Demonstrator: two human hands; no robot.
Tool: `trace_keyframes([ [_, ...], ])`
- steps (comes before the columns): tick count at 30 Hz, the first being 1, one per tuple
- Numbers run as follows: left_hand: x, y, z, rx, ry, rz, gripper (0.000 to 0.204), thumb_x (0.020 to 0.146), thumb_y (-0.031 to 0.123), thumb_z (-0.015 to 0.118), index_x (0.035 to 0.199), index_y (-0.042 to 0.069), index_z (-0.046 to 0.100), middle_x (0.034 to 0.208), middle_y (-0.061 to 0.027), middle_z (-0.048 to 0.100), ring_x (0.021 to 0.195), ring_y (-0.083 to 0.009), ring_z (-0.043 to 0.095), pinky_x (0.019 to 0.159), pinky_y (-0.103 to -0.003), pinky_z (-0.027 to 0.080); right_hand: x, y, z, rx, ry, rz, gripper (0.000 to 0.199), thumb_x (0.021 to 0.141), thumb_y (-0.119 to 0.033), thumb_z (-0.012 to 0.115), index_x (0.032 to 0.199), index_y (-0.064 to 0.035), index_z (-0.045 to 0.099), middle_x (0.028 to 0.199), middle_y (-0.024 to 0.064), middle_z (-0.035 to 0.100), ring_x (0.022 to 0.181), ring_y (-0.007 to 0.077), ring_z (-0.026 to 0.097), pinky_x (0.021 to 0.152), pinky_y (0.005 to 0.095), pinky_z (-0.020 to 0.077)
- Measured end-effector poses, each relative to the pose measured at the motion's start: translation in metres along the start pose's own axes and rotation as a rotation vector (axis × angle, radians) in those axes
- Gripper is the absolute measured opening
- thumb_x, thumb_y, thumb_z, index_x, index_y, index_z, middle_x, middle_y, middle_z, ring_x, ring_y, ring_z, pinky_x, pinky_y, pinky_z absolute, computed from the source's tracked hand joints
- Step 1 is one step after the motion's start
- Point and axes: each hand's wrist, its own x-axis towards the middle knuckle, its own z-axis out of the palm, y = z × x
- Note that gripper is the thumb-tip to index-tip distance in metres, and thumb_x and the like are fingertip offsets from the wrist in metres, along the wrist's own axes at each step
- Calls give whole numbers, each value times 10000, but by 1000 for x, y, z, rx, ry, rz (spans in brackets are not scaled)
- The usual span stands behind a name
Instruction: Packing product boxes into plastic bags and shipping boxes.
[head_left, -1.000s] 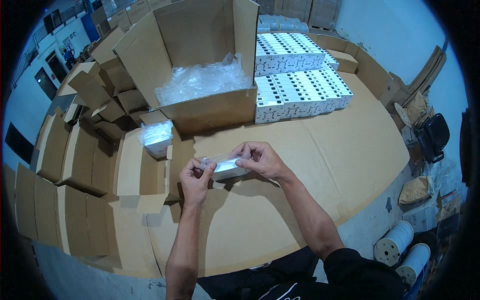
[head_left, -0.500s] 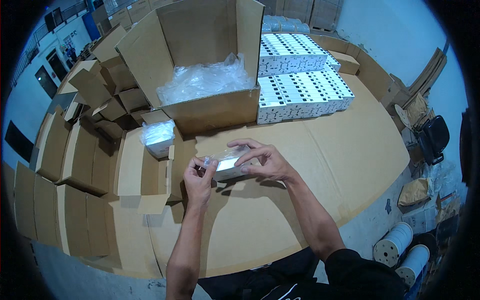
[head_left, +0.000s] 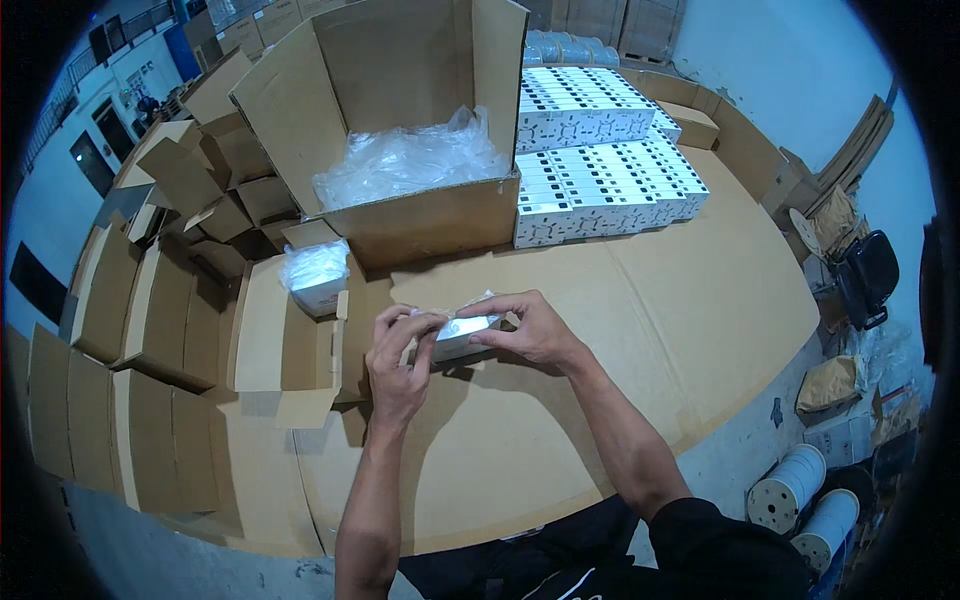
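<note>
Head cam: small white box in clear plastic wrap (head_left: 462, 335), held just above cardboard-covered table (head_left: 640, 330) w/ left hand (head_left: 398, 362) & right hand (head_left: 528, 328) fingers clamped on its ends.

Open carton (head_left: 400, 150) behind hands, stacked boxes (head_left: 600, 170) right, flat cartons (head_left: 120, 330) left.

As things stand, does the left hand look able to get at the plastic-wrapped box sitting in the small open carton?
Probably yes: the wrapped box lies uncovered just beyond the left hand, though that hand now grips the small box.
</note>
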Motion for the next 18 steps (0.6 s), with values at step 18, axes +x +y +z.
trace_keyframes([
  [18, -9, -4, 0, -465, -195, -698, 308, 874, 32, 775, 1170, -5, 700, 1004, -53, 713, 861, -81, 654, 721, -222, 540, 5, -42, 3, -550, -75, -123, 283, 857, -96, 728, 1135, -49, 705, 1075, 141, 712, 1016, 327, 651, 918, 418, 518],
])
